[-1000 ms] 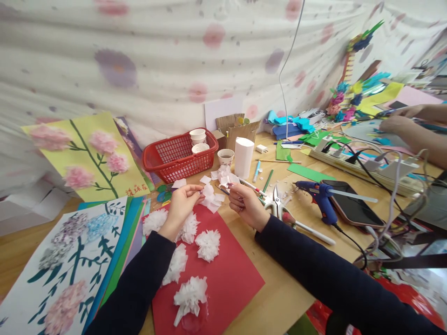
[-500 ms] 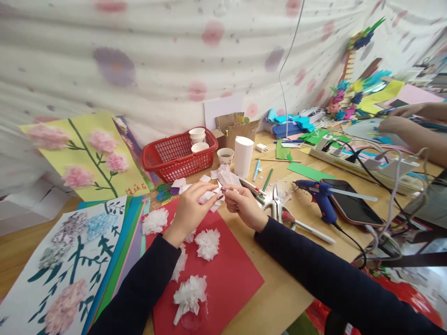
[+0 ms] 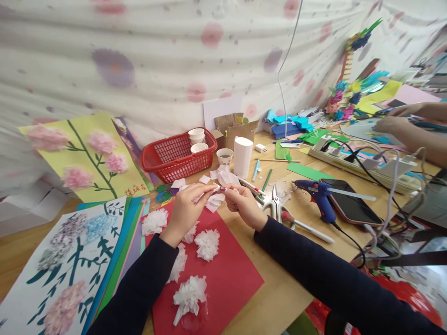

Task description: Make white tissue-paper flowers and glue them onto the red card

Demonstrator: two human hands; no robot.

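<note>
My left hand [image 3: 190, 204] and my right hand [image 3: 242, 202] meet above the top edge of a red sheet of paper [image 3: 233, 270]. Between their fingertips they pinch a small piece of white tissue paper [image 3: 217, 188], mostly covered by the fingers. Several crumpled white paper flowers [image 3: 207, 244] lie on the red sheet, one of them partly behind my left wrist. Just beyond the hands are loose white tissue pieces [image 3: 225, 176].
A red basket [image 3: 174, 160] with paper cups stands behind, beside a white roll [image 3: 243, 157]. Scissors [image 3: 275, 204], a blue glue gun [image 3: 319, 195] and a phone [image 3: 351, 204] lie right. Flower pictures [image 3: 91, 158] stand left. Another person's hands [image 3: 398, 121] are far right.
My left fingers have closed in toward the right fingertips, and less of the white tissue piece shows. Both forearms stay nearly in place.
</note>
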